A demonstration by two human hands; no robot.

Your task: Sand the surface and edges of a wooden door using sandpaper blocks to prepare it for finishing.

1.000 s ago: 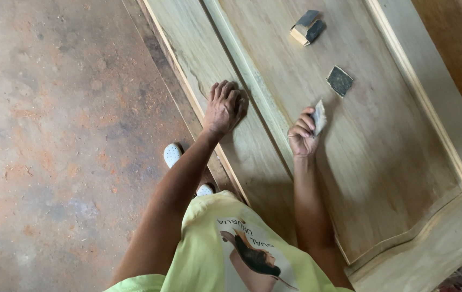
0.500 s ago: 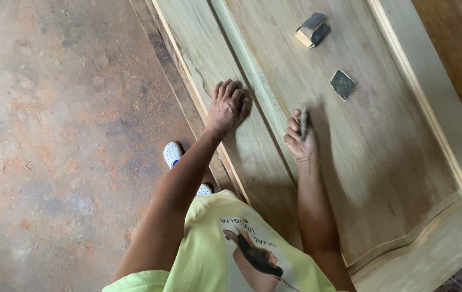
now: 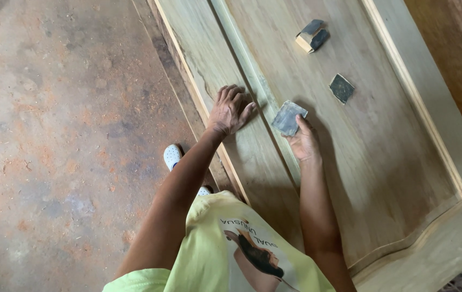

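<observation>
Just above the right hand (image 3: 304,145), a grey piece of sandpaper (image 3: 289,117) is pinched at its near edge between thumb and fingertips, so the grip is clamped on it; the sheet is roughly square, tilted like a diamond, with its free corner pointing away from the person and slightly right, and it lies against the pale wooden door panel (image 3: 382,162). That forearm runs straight up from the lower edge of the view, wrist bent a little toward the left. To the left of the grip, the left hand (image 3: 231,110) lies flat, palm down and fingers spread, on the door's outer stile, holding nothing, its arm stretched out long from the yellow-green shirt (image 3: 215,254). Beyond the grip and to its right lies a second small dark sandpaper square (image 3: 342,88), flat on the panel. Farther off still sits a small wooden block (image 3: 312,35) wrapped in dark sandpaper. Left of the door, a white shoe (image 3: 172,156) stands on the reddish concrete floor (image 3: 52,135).
</observation>
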